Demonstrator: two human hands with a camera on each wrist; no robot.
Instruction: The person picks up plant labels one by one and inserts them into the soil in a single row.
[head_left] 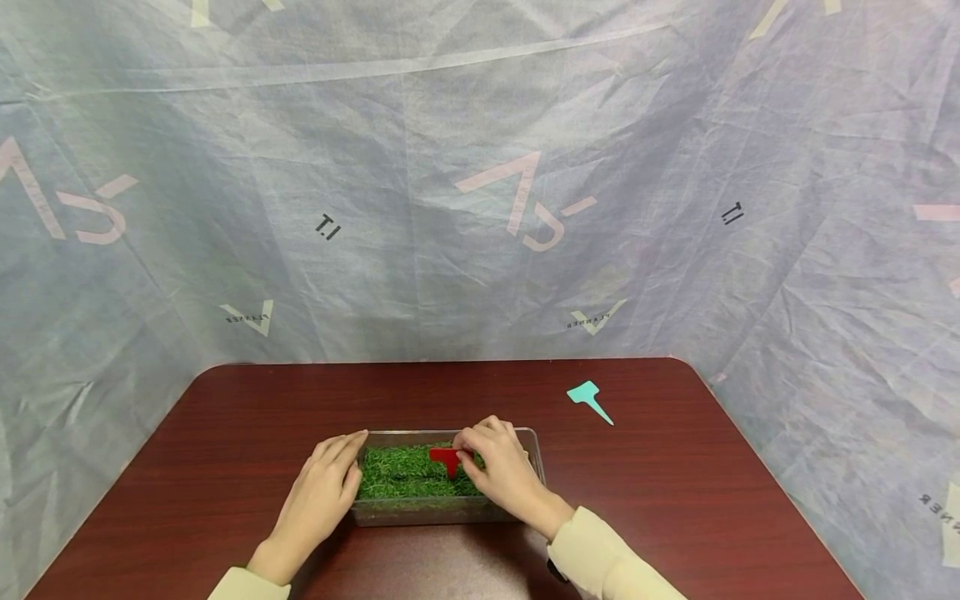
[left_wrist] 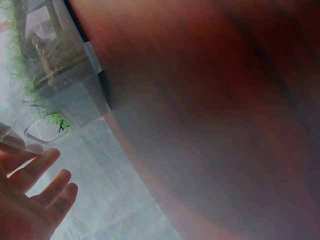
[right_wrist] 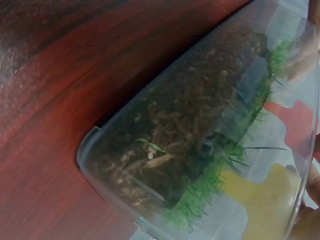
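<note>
A clear plastic box [head_left: 420, 512] with brown soil-like filling and green artificial grass [head_left: 397, 467] sits on the table before me. A red T-shaped plant label [head_left: 442, 455] stands upright in the grass. My right hand [head_left: 504, 467] reaches over the box's right part and pinches the label's right end between thumb and index finger. My left hand [head_left: 322, 485] lies along the box's left end, its fingers extended at the rim. Through the clear wall, the right wrist view also shows a yellow plant label [right_wrist: 270, 200] in the grass; in the head view my right hand hides it.
A turquoise plant label [head_left: 587, 395] lies flat on the dark red table [head_left: 660, 475], behind and right of the box. Grey printed cloth [head_left: 420, 275] hangs around the table's back and sides.
</note>
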